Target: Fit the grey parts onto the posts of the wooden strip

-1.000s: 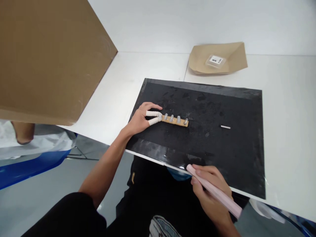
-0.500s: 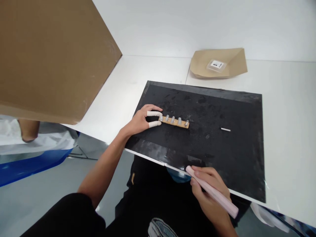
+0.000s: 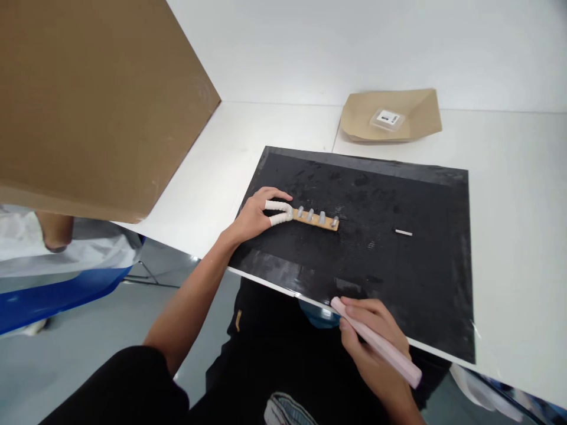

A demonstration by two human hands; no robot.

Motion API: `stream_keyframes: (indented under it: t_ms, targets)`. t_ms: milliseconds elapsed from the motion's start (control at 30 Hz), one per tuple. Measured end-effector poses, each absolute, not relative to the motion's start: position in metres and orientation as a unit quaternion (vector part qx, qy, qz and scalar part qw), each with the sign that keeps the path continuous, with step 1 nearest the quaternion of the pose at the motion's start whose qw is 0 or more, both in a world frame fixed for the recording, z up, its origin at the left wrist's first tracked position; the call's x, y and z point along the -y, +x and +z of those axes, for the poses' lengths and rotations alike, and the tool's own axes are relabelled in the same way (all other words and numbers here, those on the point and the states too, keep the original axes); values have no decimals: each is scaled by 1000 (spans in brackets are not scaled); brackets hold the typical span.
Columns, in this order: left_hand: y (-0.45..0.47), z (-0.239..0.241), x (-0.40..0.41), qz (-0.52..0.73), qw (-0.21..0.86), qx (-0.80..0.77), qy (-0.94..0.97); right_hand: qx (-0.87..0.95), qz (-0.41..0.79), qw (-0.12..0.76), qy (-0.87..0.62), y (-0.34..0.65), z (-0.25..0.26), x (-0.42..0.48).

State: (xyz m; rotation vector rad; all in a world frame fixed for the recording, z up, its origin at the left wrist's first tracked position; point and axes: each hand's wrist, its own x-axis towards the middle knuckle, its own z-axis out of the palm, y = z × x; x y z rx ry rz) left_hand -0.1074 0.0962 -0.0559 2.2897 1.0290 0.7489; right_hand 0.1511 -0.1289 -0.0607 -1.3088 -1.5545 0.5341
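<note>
A small tan strip (image 3: 315,219) with several grey pegs standing on it lies on a black mat (image 3: 398,271). My left hand (image 3: 259,213), with white finger cots on thumb and forefinger, pinches the strip's left end. At the mat's near edge my right hand (image 3: 370,336) grips a pale pink pen-like tool (image 3: 376,342), its tip at the mat's edge. A small white pin (image 3: 403,232) lies loose on the mat, right of the strip.
The mat lies on a white table (image 3: 509,195). A large brown cardboard sheet (image 3: 88,100) overhangs the table's left side. A folded brown paper (image 3: 392,115) holding a small clear packet sits at the back. My dark-clothed lap is below the table's edge.
My left thumb and forefinger have closed a little tighter on the strip's left end. The view has shifted slightly; both hands stay in place.
</note>
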Motion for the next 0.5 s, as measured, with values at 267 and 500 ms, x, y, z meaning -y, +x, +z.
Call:
stream_keyframes:
  t_ms: [267, 500]
  targets:
    - [-107, -54, -101, 259, 260, -379, 850, 642, 233, 503, -530, 151, -61, 129]
    - [-108, -49, -103, 240, 272, -375, 853, 645, 236, 496, -531, 151, -62, 130]
